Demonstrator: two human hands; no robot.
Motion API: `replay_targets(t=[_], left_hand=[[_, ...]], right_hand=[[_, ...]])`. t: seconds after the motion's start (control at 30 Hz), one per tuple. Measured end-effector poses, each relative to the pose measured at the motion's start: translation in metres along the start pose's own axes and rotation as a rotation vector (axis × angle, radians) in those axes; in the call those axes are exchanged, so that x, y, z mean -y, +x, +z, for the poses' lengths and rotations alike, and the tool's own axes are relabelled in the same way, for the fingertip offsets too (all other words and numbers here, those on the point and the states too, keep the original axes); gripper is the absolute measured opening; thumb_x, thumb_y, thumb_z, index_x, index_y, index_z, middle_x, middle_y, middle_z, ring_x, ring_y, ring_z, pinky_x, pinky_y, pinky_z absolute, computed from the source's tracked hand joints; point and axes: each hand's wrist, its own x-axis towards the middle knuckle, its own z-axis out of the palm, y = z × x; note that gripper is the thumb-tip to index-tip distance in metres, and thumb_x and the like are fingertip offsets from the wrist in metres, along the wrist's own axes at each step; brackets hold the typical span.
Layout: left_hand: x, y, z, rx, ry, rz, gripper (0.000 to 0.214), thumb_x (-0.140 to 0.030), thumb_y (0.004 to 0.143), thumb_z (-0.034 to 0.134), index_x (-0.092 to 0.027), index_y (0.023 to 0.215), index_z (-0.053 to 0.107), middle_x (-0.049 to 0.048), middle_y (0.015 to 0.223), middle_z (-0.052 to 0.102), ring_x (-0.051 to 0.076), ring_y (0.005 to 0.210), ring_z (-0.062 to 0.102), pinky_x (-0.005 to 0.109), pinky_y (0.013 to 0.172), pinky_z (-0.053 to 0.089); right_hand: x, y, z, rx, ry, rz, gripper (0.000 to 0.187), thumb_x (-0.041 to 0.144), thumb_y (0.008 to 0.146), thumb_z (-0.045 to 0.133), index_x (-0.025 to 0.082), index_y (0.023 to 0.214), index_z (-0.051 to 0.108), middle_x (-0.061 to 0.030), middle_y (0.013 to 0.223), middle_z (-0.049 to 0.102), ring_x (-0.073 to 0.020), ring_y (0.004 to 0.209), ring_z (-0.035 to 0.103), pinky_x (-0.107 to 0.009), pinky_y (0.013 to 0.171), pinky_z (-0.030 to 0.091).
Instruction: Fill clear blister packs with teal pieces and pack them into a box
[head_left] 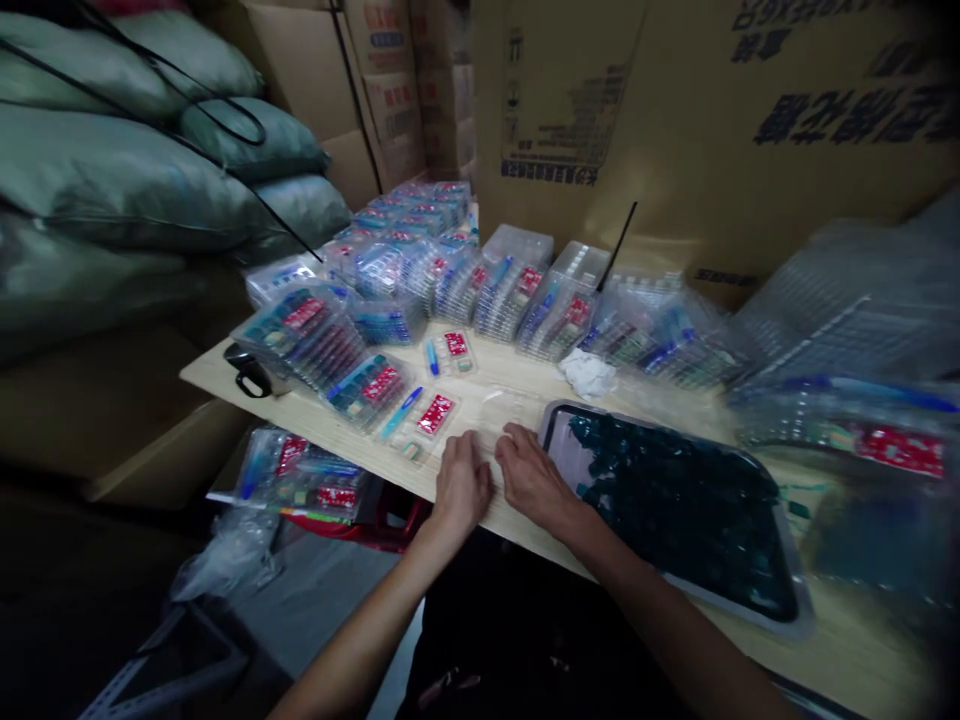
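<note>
My left hand (463, 482) rests at the table's front edge with its fingers curled; what they hold, if anything, is hidden. Right beside it, my right hand (529, 478) has bent fingers pressed together, and their grip cannot be made out either. Just left of and beyond my left hand lies a clear plastic tray (411, 450) with a blue pen (402, 413), a red-and-white packet (435, 413) and a small green piece. Faint clear plastic (504, 402) shows beyond my fingers. A dark tray (555, 440) full of glossy dark green pieces (675, 500) stands next to my right hand.
Stacks of filled clear packs (300, 335) line the table's left and back. Another small pack (450, 353) lies ahead, with crumpled white material (589, 374) to its right. A large carton (675, 130) stands behind; stuffed sacks (112, 180) are piled left. More packs (300, 475) sit below the edge.
</note>
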Motion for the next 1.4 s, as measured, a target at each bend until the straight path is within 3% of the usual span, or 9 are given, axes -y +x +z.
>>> replay_targets(t=[0.17,0.33,0.47,0.57,0.7,0.83,1.0,1.17,1.4], left_hand=[[0.006,-0.004,0.000,-0.098,0.125,0.081,0.044,-0.011,0.086,0.052,-0.015,0.130,0.052,0.0137,0.119,0.054,0.022,0.103,0.059,0.035,0.090,0.052],[0.007,-0.003,-0.005,0.011,0.429,0.052,0.023,-0.012,0.093,0.045,-0.016,0.100,0.066,0.0138,0.105,0.059,0.027,0.101,0.056,0.041,0.090,0.048],[0.005,-0.003,-0.007,0.016,0.363,0.034,0.022,-0.011,0.091,0.050,-0.015,0.103,0.067,0.0130,0.103,0.063,0.025,0.097,0.059,0.037,0.085,0.048],[0.010,-0.001,-0.030,0.037,0.164,0.087,0.022,-0.008,0.087,0.053,-0.017,0.097,0.070,0.0089,0.098,0.067,0.021,0.093,0.062,0.032,0.084,0.049],[0.031,0.013,-0.084,-0.100,0.091,0.008,0.027,-0.010,0.088,0.051,-0.018,0.104,0.071,0.0060,0.096,0.071,0.019,0.090,0.065,0.031,0.085,0.049],[0.052,0.031,-0.113,0.015,0.217,-0.080,0.022,-0.013,0.085,0.055,-0.016,0.095,0.074,0.0046,0.089,0.073,0.018,0.081,0.066,0.029,0.079,0.049],[0.055,0.038,-0.110,0.103,0.379,0.098,0.024,-0.008,0.083,0.052,-0.018,0.084,0.074,0.0049,0.088,0.070,0.018,0.082,0.065,0.027,0.078,0.049],[0.055,0.016,-0.109,0.098,0.450,0.226,0.032,-0.007,0.086,0.044,-0.018,0.098,0.072,0.0088,0.100,0.068,0.019,0.091,0.065,0.030,0.084,0.052],[0.085,-0.012,-0.090,-0.062,0.397,0.422,0.036,-0.014,0.095,0.042,-0.020,0.121,0.067,0.0137,0.121,0.066,0.026,0.114,0.060,0.046,0.100,0.054]], right_hand=[[-0.008,0.004,-0.002,-0.058,0.050,0.013,0.019,0.011,0.099,0.039,0.013,0.103,0.058,-0.0185,0.126,0.052,-0.0258,0.119,0.050,-0.038,0.103,0.045],[-0.008,0.005,-0.004,0.077,-0.088,-0.024,0.023,0.004,0.094,0.040,0.011,0.104,0.060,-0.0199,0.128,0.052,-0.0268,0.120,0.049,-0.040,0.106,0.041],[-0.006,0.004,-0.002,0.121,-0.170,-0.024,0.027,0.000,0.089,0.044,0.008,0.108,0.060,-0.0211,0.132,0.051,-0.0281,0.122,0.047,-0.040,0.109,0.039],[-0.006,0.003,-0.002,0.143,-0.188,-0.017,0.029,-0.002,0.087,0.043,0.008,0.107,0.061,-0.0214,0.134,0.051,-0.0288,0.122,0.047,-0.040,0.109,0.039],[-0.005,0.002,-0.002,0.175,-0.196,-0.009,0.031,-0.004,0.083,0.044,0.008,0.105,0.063,-0.0221,0.138,0.050,-0.0303,0.125,0.046,-0.040,0.111,0.037],[-0.002,0.003,-0.001,0.181,-0.195,-0.012,0.035,-0.006,0.082,0.042,0.008,0.106,0.062,-0.0229,0.140,0.049,-0.0306,0.127,0.045,-0.042,0.112,0.036],[0.001,0.005,-0.001,0.195,-0.192,-0.014,0.035,-0.005,0.081,0.042,0.010,0.105,0.063,-0.0221,0.141,0.049,-0.0293,0.126,0.046,-0.041,0.110,0.037],[0.003,0.006,-0.003,0.189,-0.182,0.007,0.035,-0.005,0.081,0.043,0.009,0.107,0.063,-0.0222,0.142,0.048,-0.0290,0.128,0.046,-0.040,0.111,0.036],[0.014,0.002,0.005,0.172,-0.145,0.013,0.039,-0.003,0.079,0.045,0.009,0.111,0.065,-0.0223,0.138,0.053,-0.0313,0.130,0.048,-0.043,0.111,0.038]])
